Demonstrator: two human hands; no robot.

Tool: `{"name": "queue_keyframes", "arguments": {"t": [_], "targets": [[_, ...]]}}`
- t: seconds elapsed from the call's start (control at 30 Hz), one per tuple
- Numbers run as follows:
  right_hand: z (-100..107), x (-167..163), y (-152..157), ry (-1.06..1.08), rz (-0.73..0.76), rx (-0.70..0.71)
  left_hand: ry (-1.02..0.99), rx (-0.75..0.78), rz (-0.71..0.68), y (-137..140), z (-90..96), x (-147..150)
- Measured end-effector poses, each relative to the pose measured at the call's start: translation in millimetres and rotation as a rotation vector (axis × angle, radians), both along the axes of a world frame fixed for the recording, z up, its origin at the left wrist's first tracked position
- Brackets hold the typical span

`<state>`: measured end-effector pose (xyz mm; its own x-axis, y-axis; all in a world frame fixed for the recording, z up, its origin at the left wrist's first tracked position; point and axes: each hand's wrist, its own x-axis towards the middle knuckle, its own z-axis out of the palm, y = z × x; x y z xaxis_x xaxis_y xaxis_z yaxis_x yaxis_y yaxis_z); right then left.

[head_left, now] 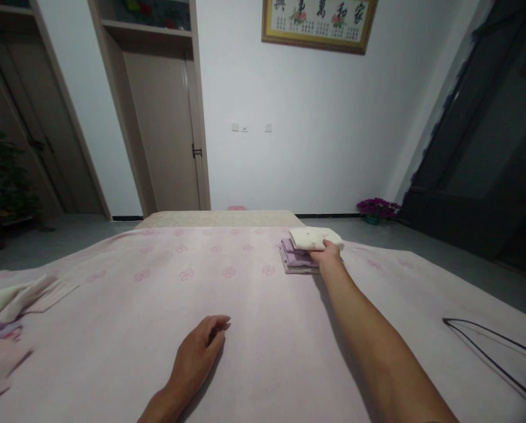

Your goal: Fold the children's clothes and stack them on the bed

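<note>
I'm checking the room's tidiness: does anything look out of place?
Perhaps the thin black loop at far right: it looks odd, wiry and apart from the folded cloths on the pink floral sheet.

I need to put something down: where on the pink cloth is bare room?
Bare: the pink cloth between the loose fabrics and the left hand, and from there to the right forearm. Crowded: the folded stack, its cream top piece in the right hand, and the right edge, with black wire.
</note>
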<state>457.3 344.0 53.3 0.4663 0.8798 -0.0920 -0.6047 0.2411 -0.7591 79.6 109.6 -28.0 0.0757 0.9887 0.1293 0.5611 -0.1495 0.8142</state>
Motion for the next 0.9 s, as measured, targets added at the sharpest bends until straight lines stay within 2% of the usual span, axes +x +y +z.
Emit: {"name": "queue_keyframes", "arguments": {"t": [0.17,0.47,0.57,0.67,0.8,0.83,0.9], "targets": [[2,-9,-2,0.079,-0.047,-0.127,0.01,0.01,-0.002,-2,3.5,1],[5,-12,-18,0.016,0.02,-0.164,0.039,0.02,-0.006,0,0.1,0],[3,-17,-33,-0.038,0.087,-0.209,0.044,0.022,-0.002,0,-0.9,0],[-10,-25,-61,-0.117,0.172,-0.241,0.05,0.031,-0.007,-1,-0.8,0],[-27,-35,-102,-0.273,0.304,-0.22,0.072,0.037,-0.033,0,-1.0,1],[-27,-35,-108,-0.402,0.314,-0.183,0.079,0.039,-0.038,0,-1.1,1],[-20,-31,-109,-0.811,0.237,-0.051,0.093,0.039,-0.044,-1,-1.1,2]]}}
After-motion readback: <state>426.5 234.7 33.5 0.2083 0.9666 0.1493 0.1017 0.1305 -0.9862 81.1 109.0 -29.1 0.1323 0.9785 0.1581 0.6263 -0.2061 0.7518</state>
